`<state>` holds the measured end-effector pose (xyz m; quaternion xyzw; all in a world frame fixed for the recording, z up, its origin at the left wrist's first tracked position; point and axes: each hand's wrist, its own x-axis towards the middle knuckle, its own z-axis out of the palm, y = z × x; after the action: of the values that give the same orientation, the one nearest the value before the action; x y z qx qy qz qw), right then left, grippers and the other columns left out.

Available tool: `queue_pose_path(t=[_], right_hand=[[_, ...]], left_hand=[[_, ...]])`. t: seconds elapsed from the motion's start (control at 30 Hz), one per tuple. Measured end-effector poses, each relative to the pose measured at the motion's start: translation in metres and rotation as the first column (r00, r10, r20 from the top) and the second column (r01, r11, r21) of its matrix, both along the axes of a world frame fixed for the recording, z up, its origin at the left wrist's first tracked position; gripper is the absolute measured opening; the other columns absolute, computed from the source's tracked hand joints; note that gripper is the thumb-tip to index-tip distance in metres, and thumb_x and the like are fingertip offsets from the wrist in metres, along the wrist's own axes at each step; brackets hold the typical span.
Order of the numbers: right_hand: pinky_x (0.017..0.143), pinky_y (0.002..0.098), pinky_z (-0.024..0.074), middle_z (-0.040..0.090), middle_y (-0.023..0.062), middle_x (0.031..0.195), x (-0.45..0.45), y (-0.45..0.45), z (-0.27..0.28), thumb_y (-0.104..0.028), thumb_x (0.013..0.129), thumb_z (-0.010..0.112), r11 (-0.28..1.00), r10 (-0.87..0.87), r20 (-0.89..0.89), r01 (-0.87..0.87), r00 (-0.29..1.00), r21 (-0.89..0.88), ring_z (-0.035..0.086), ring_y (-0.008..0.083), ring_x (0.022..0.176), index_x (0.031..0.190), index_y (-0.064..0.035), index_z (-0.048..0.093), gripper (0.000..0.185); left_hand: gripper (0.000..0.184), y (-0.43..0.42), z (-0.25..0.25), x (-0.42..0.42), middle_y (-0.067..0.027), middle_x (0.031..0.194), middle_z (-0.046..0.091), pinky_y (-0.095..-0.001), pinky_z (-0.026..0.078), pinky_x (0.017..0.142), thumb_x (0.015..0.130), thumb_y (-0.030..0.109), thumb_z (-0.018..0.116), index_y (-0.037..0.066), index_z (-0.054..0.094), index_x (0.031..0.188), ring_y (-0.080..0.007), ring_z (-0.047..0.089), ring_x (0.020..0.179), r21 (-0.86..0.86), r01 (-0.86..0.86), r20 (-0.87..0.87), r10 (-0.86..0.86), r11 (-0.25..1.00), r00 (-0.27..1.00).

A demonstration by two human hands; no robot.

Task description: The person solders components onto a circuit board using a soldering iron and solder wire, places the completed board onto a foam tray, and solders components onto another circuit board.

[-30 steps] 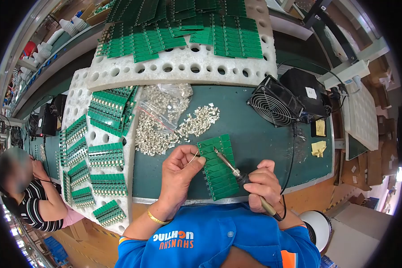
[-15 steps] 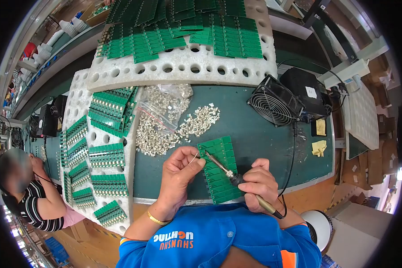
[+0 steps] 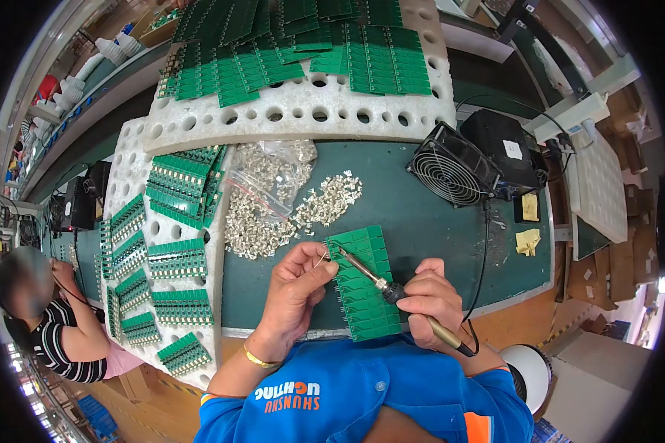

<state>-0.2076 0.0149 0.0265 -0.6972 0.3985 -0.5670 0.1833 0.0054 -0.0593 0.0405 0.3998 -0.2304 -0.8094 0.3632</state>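
A green circuit board panel [image 3: 368,299] lies in front of me near the table's front edge, with pins along its left side. My right hand [image 3: 432,301] is closed around a soldering iron [image 3: 377,280], whose tip meets the board near its upper left edge. Pinched between thumb and finger of my left hand [image 3: 297,284] is a thin solder wire [image 3: 322,258], its end close to the iron's tip. The left fingertips are at the board's left edge; whether they also touch it I cannot tell.
Small white connectors [image 3: 262,229] lie piled beside a plastic bag [image 3: 288,166]. White foam sheets [image 3: 199,133] carry several green boards [image 3: 181,303]. A black fan [image 3: 451,170] stands at right, near a yellow sponge [image 3: 527,242]. The iron's cable [image 3: 483,273] runs down the right. Another person [image 3: 59,317] sits at left.
The board and my right hand with the iron have shifted very slightly down in view. Both hands keep their hold, and the iron's tip stays at the board's upper left.
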Motion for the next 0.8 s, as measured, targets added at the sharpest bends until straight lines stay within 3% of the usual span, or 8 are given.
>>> queue_pose_path(t=[0.8], right_hand=[[0.071,0.0397,0.0443,0.062,0.0075,0.079,0.0005,-0.0025,0.0038,-0.022,0.093,0.063,1.0,0.008,0.027,-0.007,1.0,-0.018,0.057,0.0213,0.064,0.097,-0.0054,0.064,0.017]], left_hand=[[0.014,-0.0012,-0.0033,0.0038,0.0086,0.071,0.053,-0.0185,0.02,0.046,0.089,0.004,0.069,0.009,0.061,0.1,0.0009,0.032,0.053,-0.015,0.017,-0.036,-0.017,1.0,0.999]])
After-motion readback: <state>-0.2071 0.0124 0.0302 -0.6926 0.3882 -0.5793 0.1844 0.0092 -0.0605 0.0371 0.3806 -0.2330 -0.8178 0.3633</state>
